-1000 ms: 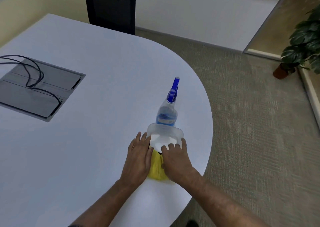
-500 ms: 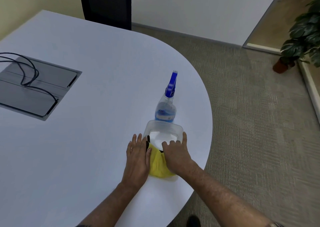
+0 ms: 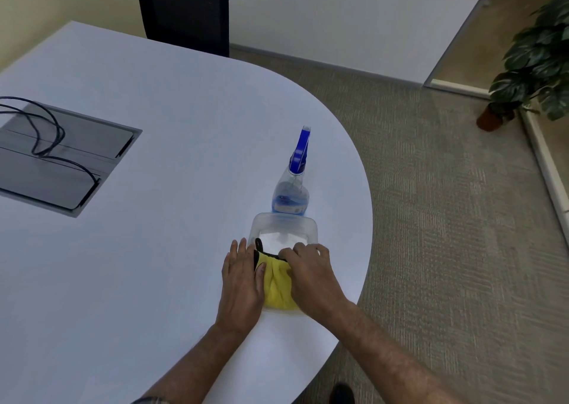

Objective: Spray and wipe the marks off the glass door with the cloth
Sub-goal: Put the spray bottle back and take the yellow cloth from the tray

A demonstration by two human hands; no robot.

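The yellow cloth (image 3: 278, 285) lies bunched on the white counter (image 3: 147, 249) near its rounded edge, at about 5 o'clock in the view. The left hand (image 3: 241, 283) lies flat at the cloth's 9 o'clock side, fingers (image 3: 238, 249) straight and close together, pressing its edge. The right hand (image 3: 311, 276) covers the cloth's 3 o'clock side, fingers (image 3: 291, 253) curled and pinching the dark-trimmed top edge. Touching the cloth at 12 o'clock is a clear plastic tub (image 3: 284, 229), and just beyond it stands a spray bottle (image 3: 292, 188) with a blue trigger head. Well apart at 9 o'clock, a grey cable hatch (image 3: 61, 163) is set into the counter, with a black cable (image 3: 46, 145) looped over it. A potted plant (image 3: 535, 59) stands on the carpet (image 3: 446, 219) at 2 o'clock.
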